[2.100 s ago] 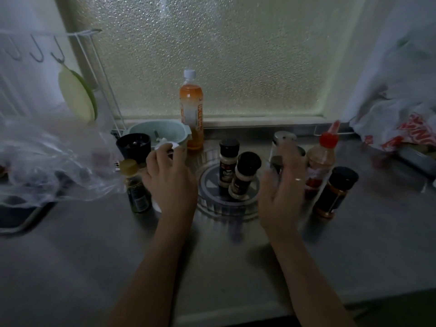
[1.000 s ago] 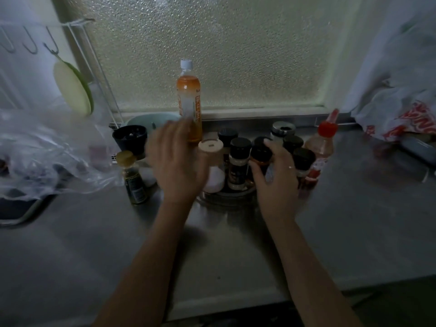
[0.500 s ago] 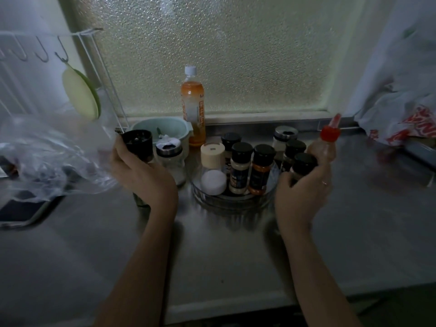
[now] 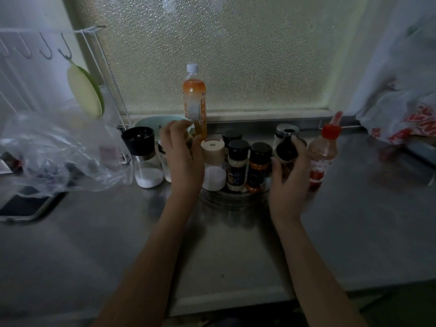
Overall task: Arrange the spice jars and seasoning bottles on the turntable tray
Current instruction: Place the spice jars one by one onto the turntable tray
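The clear turntable tray (image 4: 233, 195) sits on the steel counter below the window. On it stand a white jar with a beige cap (image 4: 213, 166), a pale black-capped jar (image 4: 237, 166), an orange-filled jar (image 4: 258, 172) and a silver-topped shaker (image 4: 286, 132) at the back. My right hand (image 4: 289, 182) grips a black-capped jar (image 4: 286, 150) at the tray's right edge. My left hand (image 4: 182, 159) is curled at the tray's left edge around a small dark bottle (image 4: 191, 147), which it mostly hides. A red-capped sauce bottle (image 4: 322, 159) stands on the counter just right of the tray.
A black-topped salt grinder (image 4: 144, 161) and a half-hidden shaker (image 4: 165, 166) stand left of my left hand. Behind are an orange drink bottle (image 4: 194, 102) and a mint bowl (image 4: 151, 122). A clear plastic bag (image 4: 59, 156) and a phone (image 4: 23, 205) lie left; a white bag (image 4: 405, 119) right.
My left hand came from the far left beside the grinder to the tray's left edge; the yellow-capped bottle no longer stands there. My right hand left the sauce bottle and holds a black-capped jar.
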The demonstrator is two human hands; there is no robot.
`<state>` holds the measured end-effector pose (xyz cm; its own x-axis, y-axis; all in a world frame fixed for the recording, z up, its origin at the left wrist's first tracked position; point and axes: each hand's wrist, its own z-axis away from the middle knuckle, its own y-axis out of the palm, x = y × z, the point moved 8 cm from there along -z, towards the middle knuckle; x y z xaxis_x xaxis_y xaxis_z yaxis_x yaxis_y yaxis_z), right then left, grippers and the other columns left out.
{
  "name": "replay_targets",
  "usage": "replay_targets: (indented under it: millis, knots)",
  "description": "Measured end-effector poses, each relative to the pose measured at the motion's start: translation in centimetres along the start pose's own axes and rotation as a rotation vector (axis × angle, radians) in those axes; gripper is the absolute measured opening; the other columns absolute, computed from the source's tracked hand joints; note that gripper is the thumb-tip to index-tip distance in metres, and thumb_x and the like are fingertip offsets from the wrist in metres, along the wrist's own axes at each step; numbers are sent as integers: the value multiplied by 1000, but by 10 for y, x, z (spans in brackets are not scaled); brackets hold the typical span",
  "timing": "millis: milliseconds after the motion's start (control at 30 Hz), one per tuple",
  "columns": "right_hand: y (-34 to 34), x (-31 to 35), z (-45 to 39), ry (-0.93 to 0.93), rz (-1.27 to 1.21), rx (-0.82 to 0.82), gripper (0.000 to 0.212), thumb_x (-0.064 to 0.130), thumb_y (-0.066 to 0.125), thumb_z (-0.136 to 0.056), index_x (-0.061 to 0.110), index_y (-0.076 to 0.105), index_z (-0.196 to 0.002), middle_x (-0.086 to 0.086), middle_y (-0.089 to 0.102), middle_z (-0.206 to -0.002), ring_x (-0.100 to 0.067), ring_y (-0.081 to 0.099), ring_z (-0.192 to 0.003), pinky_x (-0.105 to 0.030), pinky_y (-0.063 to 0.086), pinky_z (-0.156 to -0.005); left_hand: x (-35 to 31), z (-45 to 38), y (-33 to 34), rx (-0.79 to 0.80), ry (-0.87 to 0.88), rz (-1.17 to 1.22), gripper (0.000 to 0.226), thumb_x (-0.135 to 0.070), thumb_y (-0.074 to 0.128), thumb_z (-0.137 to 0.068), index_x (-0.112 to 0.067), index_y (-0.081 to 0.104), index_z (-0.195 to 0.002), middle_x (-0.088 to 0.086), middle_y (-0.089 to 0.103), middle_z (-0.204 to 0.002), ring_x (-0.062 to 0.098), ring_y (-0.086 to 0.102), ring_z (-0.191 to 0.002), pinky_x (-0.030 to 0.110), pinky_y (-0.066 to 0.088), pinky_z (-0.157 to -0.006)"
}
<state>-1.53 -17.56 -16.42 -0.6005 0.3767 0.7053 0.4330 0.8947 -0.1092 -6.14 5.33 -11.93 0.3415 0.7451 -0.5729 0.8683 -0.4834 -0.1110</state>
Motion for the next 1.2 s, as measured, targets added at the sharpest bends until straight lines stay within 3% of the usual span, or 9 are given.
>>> replay_targets:
  millis: [133, 300, 433, 500, 567, 733, 967, 1067, 1200]
  knots:
    - [12, -11, 1, 37, 28, 117, 44, 12, 48, -97, 18, 40, -140, -3, 46, -143, -13, 40, -134, -37, 37, -112, 11, -4, 12, 99, -21, 8, 23, -1, 59, -84, 1, 53, -107, 19, 53, -108, 11, 44, -96, 0, 33, -80]
    - [19, -5, 3, 25, -24, 194, 47, 9, 35, -100, 22, 33, -146, 3, 40, -148, -10, 33, -140, -34, 31, -116, 28, 3, 38, 311, -4, 32, 25, -7, 44, -92, -3, 55, -114, 17, 58, -111, 7, 46, -101, 3, 34, -86]
    - [11, -5, 0, 46, -17, 100, 45, 13, 36, -100, 15, 34, -145, -5, 46, -144, -17, 44, -133, -40, 39, -109, 31, 11, 46, 394, -81, 106, 38, -12, 34, -97, -5, 42, -134, 15, 50, -133, 17, 46, -121, 21, 36, -105]
    - [-9, -6, -4, 65, 31, -87, 39, 12, 39, -99, 9, 42, -137, -12, 56, -129, -22, 54, -117, -41, 46, -99, 27, 15, 41, 380, -63, 70, 44, -8, 33, -98, -10, 33, -142, 16, 40, -143, 13, 38, -127, 12, 29, -105]
    - [-28, -13, -10, 77, 71, -244, 34, 5, 43, -94, 6, 47, -128, -16, 59, -118, -26, 57, -108, -38, 49, -93, 19, 15, 27, 306, 21, -91, 47, -5, 41, -95, -13, 36, -142, 16, 39, -144, 19, 38, -130, 19, 30, -104]
    - [-17, -35, -34, 173, 246, -22, 43, 9, 48, -93, 16, 39, -135, -9, 56, -127, -25, 58, -109, -37, 48, -86, 19, 6, -10, -51, 59, -343, 35, -13, 47, -90, -4, 54, -123, 22, 57, -124, 32, 51, -119, 41, 45, -100]
    - [6, -50, -31, 164, 289, 271, 54, 31, 52, -95, 28, 29, -144, -5, 54, -136, -23, 54, -117, -26, 35, -84, 47, 11, 0, 69, -37, -386, 47, -22, 61, -88, -4, 48, -129, 21, 48, -134, 33, 42, -129, 30, 33, -105]
    - [2, -35, -34, 95, 170, 185, 49, 26, 55, -93, 25, 37, -139, 2, 52, -135, -12, 50, -119, -21, 37, -91, 50, 14, 4, 115, -104, -363, 51, -30, 55, -90, -6, 45, -133, 21, 43, -139, 34, 40, -131, 35, 38, -100]
    - [-19, -22, -40, 27, -16, -68, 51, 25, 59, -91, 26, 37, -137, 0, 42, -143, -22, 57, -117, -43, 50, -96, 53, 13, 3, 103, -149, -313, 55, -25, 61, -89, -5, 41, -136, 21, 38, -143, 33, 36, -134, 29, 31, -102]
